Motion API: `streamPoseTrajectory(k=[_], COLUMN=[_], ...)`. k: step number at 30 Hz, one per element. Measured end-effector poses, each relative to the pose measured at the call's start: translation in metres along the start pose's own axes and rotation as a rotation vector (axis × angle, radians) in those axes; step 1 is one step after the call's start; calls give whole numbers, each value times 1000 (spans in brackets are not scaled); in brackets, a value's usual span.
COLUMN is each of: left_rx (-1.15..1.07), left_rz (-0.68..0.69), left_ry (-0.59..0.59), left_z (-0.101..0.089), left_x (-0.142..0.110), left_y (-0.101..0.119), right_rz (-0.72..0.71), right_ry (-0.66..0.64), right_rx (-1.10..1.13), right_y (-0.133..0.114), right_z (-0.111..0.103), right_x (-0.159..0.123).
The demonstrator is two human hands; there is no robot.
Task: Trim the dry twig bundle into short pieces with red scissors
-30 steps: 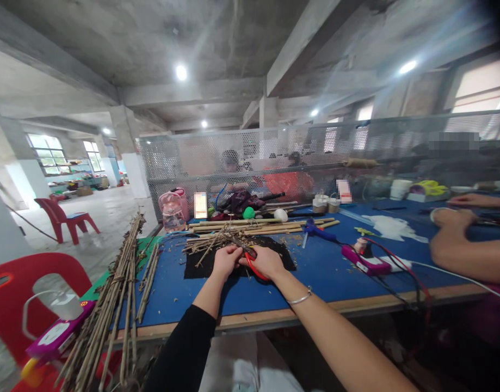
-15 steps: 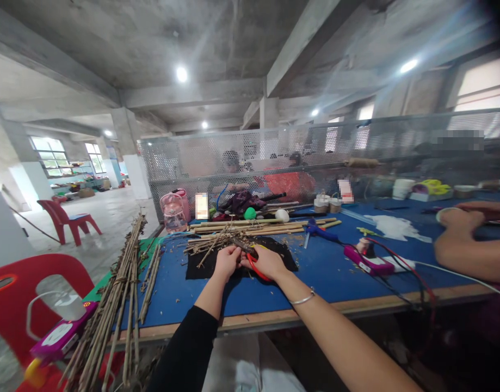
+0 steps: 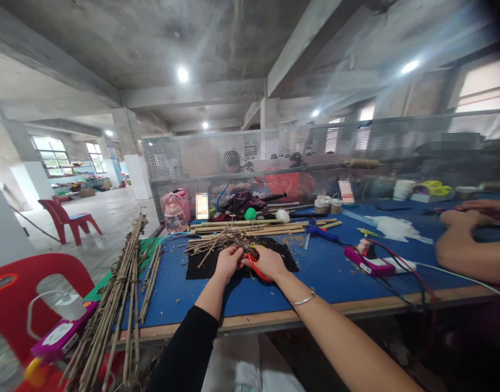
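Gripping a red-handled tool (image 3: 261, 270) just above a black mat (image 3: 288, 258), the right hand (image 3: 269, 262) has its fingers curled around the handles. Can't tell if it's scissors or cutters, too much is covered. The left hand (image 3: 227, 262) is right beside it, thumb and fingertips pinched together on what looks like a dark twig (image 3: 245, 247), pretty blurry though. A messy twig pile (image 3: 217, 239) sits on the mat just past the fingers, with crumbly bits around it.

Behind that, some long pale sticks (image 3: 310, 226) lie across the blue counter (image 3: 180, 299), then a green ball (image 3: 250, 213) and a white ball (image 3: 282, 216). Off to the left, a big stick bundle (image 3: 115, 305) hangs over the near edge.

Labels, since I always look: 2 purple power strips, the left strip (image 3: 62, 333) with a white sticker and red lit digits, both too small to read, and the right strip (image 3: 366, 263) near a blue glue gun (image 3: 323, 233). Past the sticks, 2 upright panels, a left panel (image 3: 202, 206) and a right panel (image 3: 346, 191), are pixelated, so nothing legible. Far right, a co-worker's hand (image 3: 464, 220) is over the counter too.
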State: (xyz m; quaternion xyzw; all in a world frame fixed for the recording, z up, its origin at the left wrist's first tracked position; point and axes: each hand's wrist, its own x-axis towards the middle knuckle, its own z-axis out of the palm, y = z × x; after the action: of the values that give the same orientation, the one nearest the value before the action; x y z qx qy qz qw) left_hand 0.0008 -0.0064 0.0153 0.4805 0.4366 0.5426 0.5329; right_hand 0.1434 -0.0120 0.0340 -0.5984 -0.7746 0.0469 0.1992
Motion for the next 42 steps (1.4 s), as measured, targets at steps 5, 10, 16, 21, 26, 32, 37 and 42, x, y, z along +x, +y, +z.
streamPoseTrajectory(k=[5,10,16,21,26,32,37,42], left_rx=[23,47,-1,-76,0,30,18,20], left_rz=[-15,20,39,-30,-61,77,28,36], left_ry=[27,18,18,59,148,174,67,64], left_z=[1,2,2,2,0,-3,1,2], left_x=[-2,-4,-3,-1,1,1,0,1], left_y=[2,5,3,2,2,3,2,-1], right_rz=[-20,-45,-15,-3,-15,-24,-11,-14], right_ry=[38,71,45,49,59,45,40,59], right_rx=[13,25,28,27,11,13,21,23], right_y=[3,6,3,1,2,1,1,0], right_z=[4,8,5,3,4,3,1,3], right_x=[2,4,3,1,1,2,1,1])
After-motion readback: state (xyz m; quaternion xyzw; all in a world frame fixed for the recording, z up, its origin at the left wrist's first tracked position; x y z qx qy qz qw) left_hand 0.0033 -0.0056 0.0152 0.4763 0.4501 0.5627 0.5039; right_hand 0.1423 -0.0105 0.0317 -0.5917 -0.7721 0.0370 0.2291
